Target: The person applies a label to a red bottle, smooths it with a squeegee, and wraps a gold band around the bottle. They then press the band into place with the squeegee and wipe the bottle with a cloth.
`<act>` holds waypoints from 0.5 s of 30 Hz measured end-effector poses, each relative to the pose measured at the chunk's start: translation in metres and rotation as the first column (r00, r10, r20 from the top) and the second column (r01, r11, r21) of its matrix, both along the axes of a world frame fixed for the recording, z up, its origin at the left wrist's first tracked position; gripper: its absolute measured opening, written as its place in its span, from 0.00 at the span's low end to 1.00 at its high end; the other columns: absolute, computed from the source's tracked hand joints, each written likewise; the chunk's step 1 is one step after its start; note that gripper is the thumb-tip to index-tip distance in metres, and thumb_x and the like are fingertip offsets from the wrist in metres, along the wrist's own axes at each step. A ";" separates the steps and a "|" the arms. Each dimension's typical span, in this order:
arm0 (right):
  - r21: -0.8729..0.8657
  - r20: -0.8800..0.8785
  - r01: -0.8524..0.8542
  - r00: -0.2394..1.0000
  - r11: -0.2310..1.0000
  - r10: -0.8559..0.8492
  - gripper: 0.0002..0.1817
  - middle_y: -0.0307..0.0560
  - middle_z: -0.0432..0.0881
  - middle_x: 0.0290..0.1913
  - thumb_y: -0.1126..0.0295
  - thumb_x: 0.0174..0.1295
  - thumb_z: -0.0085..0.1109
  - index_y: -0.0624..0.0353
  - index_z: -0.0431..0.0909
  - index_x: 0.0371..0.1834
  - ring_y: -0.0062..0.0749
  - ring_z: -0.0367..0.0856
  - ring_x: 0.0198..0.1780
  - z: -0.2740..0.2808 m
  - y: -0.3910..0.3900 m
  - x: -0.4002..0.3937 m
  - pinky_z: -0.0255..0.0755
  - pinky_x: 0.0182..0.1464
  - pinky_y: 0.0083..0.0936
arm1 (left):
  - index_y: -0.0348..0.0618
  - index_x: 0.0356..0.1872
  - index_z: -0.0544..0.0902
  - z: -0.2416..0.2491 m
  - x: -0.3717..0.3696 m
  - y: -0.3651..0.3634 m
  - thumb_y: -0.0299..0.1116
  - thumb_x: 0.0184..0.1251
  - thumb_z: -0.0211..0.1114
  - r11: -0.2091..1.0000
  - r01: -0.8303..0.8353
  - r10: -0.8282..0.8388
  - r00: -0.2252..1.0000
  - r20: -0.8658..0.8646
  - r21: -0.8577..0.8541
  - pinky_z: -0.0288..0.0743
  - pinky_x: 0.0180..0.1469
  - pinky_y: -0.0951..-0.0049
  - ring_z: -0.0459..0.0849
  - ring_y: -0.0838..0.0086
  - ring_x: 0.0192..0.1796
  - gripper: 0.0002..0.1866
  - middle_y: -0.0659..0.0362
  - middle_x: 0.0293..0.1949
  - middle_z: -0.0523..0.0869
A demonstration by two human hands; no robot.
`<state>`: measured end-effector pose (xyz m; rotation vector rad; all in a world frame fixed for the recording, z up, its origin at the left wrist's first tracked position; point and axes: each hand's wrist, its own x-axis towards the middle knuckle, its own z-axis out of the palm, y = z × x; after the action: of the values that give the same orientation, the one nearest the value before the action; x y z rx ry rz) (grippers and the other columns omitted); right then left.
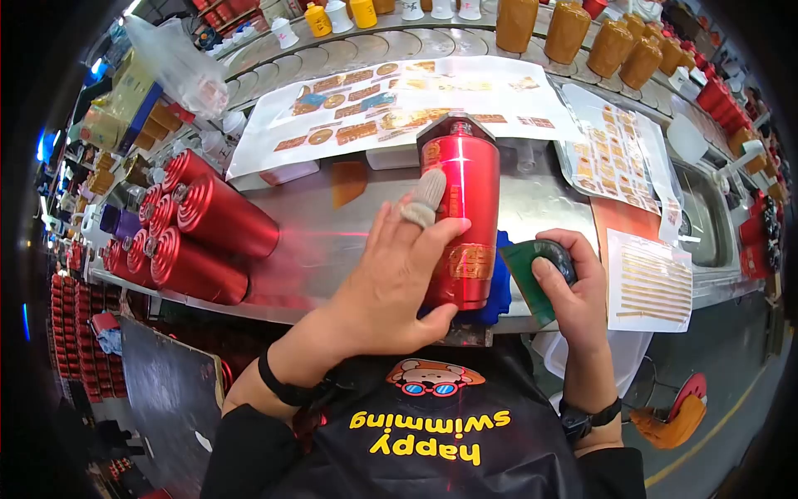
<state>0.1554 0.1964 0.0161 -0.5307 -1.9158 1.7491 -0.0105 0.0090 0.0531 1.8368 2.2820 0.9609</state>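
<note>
Head camera view, looking down at a steel workbench [349,224]: a red metal bottle [461,220] is lying lengthwise in the middle of the bench, its silver neck pointing away from the person and its base toward their chest. It is resting on a blue cloth pad [497,295], which probably is keeping the round body from rolling. A gold decal [470,260] is sitting on the bottle's lower half.

The left hand [395,279] is pressing down on the bottle's left side, fingers spread over the curve and one finger wearing a grey knitted cot [424,198]; this grip seems meant to be steadying the bottle. The right hand [573,295] is just beside the bottle's right flank, not clearly touching it, and is closing around a dark green squeegee card [532,270], edge turned toward the bottle, likely for smoothing the decal.

To the left, a stack of matching red bottles [195,237] is lying on its side, well apart from the hands. Beyond the bottle, a large white sheet of gold and colored decals [391,104] is spreading across the bench within reach. More decal sheets [648,287] are lying to the right, near the right hand. Amber bottles [573,33] are standing along the far shelf. A black apron [424,432] printed with "happy swimming" is filling the bottom of the view.
</note>
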 end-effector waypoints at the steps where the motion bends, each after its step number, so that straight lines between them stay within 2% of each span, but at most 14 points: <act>1: -0.054 -0.001 0.008 1.000 0.999 -0.008 0.15 0.40 0.84 0.43 0.73 0.67 0.64 0.63 0.76 0.54 0.17 0.79 0.42 -0.004 0.001 0.000 0.75 0.46 0.18 | 0.42 0.70 0.65 0.001 0.006 -0.002 0.34 0.48 0.74 0.998 -0.014 0.009 0.997 -0.083 -0.058 0.52 0.75 0.40 0.59 0.35 0.73 0.44 0.33 0.68 0.67; 2: -0.107 -0.002 0.014 1.000 0.994 -0.014 0.15 0.39 0.83 0.43 0.73 0.67 0.64 0.63 0.76 0.54 0.17 0.79 0.43 -0.009 0.002 -0.001 0.75 0.46 0.18 | 0.40 0.77 0.55 -0.002 0.010 -0.003 0.39 0.47 0.79 0.993 -0.030 0.005 0.978 -0.209 -0.117 0.52 0.76 0.42 0.61 0.37 0.73 0.55 0.34 0.68 0.67; 5: -0.236 -0.035 -0.010 0.999 0.972 0.001 0.14 0.39 0.82 0.44 0.73 0.67 0.64 0.63 0.75 0.53 0.17 0.79 0.44 -0.016 0.001 -0.002 0.75 0.47 0.17 | 0.37 0.76 0.56 -0.027 0.005 -0.004 0.44 0.48 0.80 0.999 -0.015 0.022 0.985 -0.169 0.045 0.53 0.75 0.40 0.66 0.39 0.71 0.56 0.35 0.68 0.68; 6: -0.254 -0.047 -0.017 0.999 0.967 0.006 0.14 0.39 0.82 0.44 0.73 0.67 0.64 0.63 0.75 0.53 0.17 0.79 0.44 -0.018 0.000 -0.002 0.75 0.47 0.17 | 0.35 0.77 0.54 -0.034 0.004 -0.006 0.49 0.51 0.80 0.995 -0.008 0.021 0.991 -0.135 0.100 0.53 0.75 0.39 0.69 0.39 0.69 0.57 0.35 0.68 0.69; 9: -0.272 -0.045 -0.043 0.998 0.961 0.032 0.14 0.39 0.82 0.44 0.73 0.67 0.64 0.63 0.75 0.53 0.17 0.79 0.44 -0.020 0.000 0.000 0.75 0.46 0.18 | 0.32 0.77 0.53 -0.061 -0.002 -0.018 0.53 0.54 0.78 0.991 -0.043 0.019 0.983 0.181 0.126 0.52 0.75 0.40 0.69 0.38 0.70 0.58 0.35 0.69 0.69; 10: -0.271 -0.037 -0.053 0.998 0.961 0.045 0.14 0.40 0.82 0.44 0.73 0.67 0.64 0.63 0.75 0.53 0.17 0.79 0.44 -0.020 0.000 0.001 0.75 0.46 0.18 | 0.30 0.77 0.50 -0.068 -0.004 -0.023 0.59 0.59 0.72 0.996 -0.045 0.027 0.975 0.220 0.076 0.49 0.77 0.41 0.67 0.39 0.72 0.58 0.35 0.72 0.66; 15: -0.239 -0.042 -0.086 0.996 0.967 0.078 0.14 0.40 0.82 0.44 0.73 0.66 0.64 0.63 0.75 0.53 0.17 0.79 0.43 -0.015 -0.004 0.000 0.76 0.46 0.18 | 0.30 0.78 0.48 -0.083 -0.006 -0.020 0.64 0.63 0.65 0.990 -0.038 0.020 0.991 0.134 0.137 0.42 0.78 0.39 0.65 0.43 0.74 0.58 0.36 0.74 0.63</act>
<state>0.1549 0.1922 0.0008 -0.5103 -1.7366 2.0462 -0.0161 -0.0113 -0.0304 1.7347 2.2210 1.2369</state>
